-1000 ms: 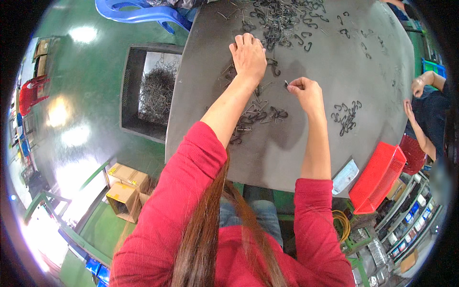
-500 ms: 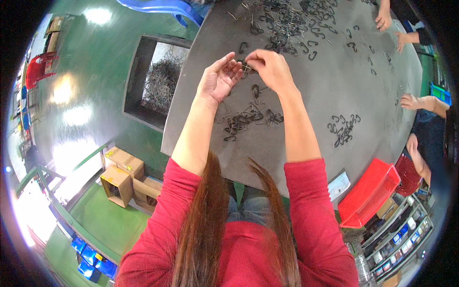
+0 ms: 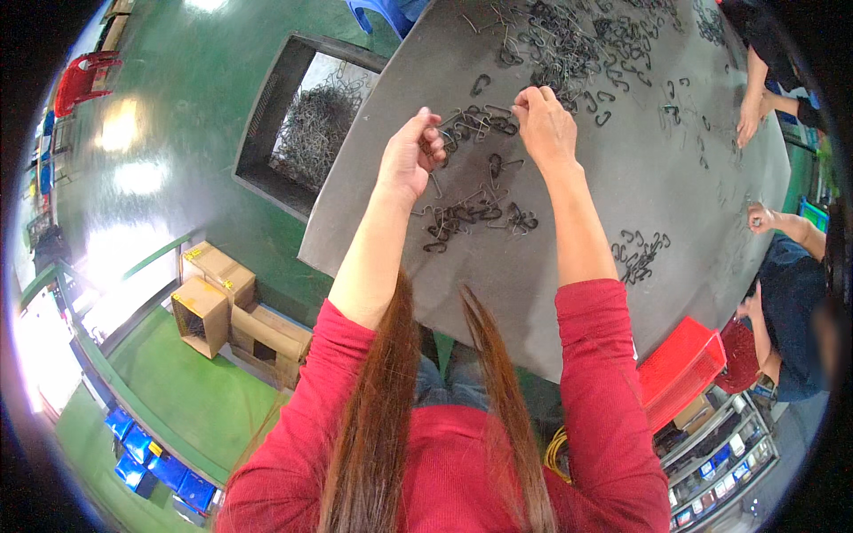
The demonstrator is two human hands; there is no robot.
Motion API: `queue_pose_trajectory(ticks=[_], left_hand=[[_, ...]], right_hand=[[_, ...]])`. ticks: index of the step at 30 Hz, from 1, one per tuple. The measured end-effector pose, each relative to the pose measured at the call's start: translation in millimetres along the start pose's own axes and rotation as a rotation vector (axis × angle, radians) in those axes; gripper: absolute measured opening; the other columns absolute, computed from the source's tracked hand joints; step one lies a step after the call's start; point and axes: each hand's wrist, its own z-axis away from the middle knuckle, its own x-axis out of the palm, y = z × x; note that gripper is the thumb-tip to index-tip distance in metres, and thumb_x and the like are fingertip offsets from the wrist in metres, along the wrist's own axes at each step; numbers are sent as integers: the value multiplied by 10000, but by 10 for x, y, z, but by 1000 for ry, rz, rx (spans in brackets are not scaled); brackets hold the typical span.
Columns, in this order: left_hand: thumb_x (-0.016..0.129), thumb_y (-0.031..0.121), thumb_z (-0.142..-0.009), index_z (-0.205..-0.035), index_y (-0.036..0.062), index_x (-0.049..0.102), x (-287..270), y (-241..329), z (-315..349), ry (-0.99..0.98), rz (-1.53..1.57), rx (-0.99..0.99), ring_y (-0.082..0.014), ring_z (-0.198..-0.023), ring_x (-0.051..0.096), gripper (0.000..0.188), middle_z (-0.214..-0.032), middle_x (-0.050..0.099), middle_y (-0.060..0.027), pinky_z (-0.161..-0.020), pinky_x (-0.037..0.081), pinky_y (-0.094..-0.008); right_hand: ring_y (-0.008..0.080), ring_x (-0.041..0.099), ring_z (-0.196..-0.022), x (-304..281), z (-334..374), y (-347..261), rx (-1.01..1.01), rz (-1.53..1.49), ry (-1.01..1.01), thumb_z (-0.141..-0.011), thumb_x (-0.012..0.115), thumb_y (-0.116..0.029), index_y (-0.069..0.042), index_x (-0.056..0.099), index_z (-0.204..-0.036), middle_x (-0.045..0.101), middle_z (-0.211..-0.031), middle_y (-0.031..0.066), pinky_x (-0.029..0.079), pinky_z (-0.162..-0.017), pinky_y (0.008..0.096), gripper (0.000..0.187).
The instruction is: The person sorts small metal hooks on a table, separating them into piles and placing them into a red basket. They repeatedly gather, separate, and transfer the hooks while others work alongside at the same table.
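Fingers curled in, my left hand (image 3: 410, 158) hovers over the grey table beside a loose row of dark S-shaped metal hooks (image 3: 480, 123). At the other end of that row, my right hand (image 3: 548, 129) pinches with thumb and fingertips. What either hand holds is too small or hidden to make out. Below the hands, closer to me, lies a tangled cluster of dark hooks and thin bent wires (image 3: 466, 213). Beyond my right hand spreads a big heap of similar hooks (image 3: 569, 44).
Another hook group (image 3: 638, 256) lies right on the table (image 3: 693, 195). A black-framed bin of wire pieces (image 3: 320, 124) stands left of the table edge. A red basket (image 3: 680, 373) is at the lower right. Co-workers' hands (image 3: 749, 120) work along the right edge. Cardboard boxes (image 3: 204, 311) sit lower left.
My hands have moved apart, the right one going right and the left one curling its fingers. A row of hooks now shows between them. The whole view has shifted slightly.
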Motion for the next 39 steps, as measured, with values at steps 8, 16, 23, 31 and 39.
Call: queue_pose_trajectory(ticks=[8, 16, 23, 31, 39], left_hand=[[676, 273, -785, -1007, 114, 619, 349, -222, -110, 63, -1392, 792, -297, -853, 624, 278, -948, 664, -90, -731, 483, -388], [657, 221, -789, -901, 99, 633, 222, -149, -101, 51, -1487, 680, -258, -783, 631, 167, -843, 667, -80, -686, 481, -374], [698, 229, -805, -885, 61, 636, -54, 274, -111, -132, -557, -50, -35, -485, 351, 196, -583, 443, 89, -448, 260, -213], [687, 204, -819, -877, 108, 607, -855, 869, 163, -87, -312, -115, -15, -459, 270, 138, -566, 343, 105, -430, 178, -191], [629, 206, -811, -1054, 74, 671, -1784, 1105, -205, 165, -594, 121, -94, -581, 553, 279, -696, 612, -2, -504, 420, -217]], right_hand=[[295, 619, -883, 133, -20, 101, -13, 177, -52, -819, 644, -211, -97, 614, -878, 613, -928, 98, 478, -723, 434, 132], [306, 613, -863, -117, 526, 118, 44, -342, -153, -835, 607, -145, -53, 580, -894, 633, -910, 136, 469, -715, 401, 113], [257, 581, -947, 5, 693, 76, -67, 212, -218, -841, 597, -179, -78, 575, -917, 586, -939, 86, 450, -774, 413, 129], [302, 586, -916, 121, 764, -151, 117, 210, -148, -846, 603, -227, -87, 564, -927, 572, -951, 99, 460, -757, 435, 167], [286, 590, -855, 239, 887, -88, -18, 331, -64, -871, 573, -196, -89, 556, -955, 562, -934, 94, 423, -727, 386, 138]])
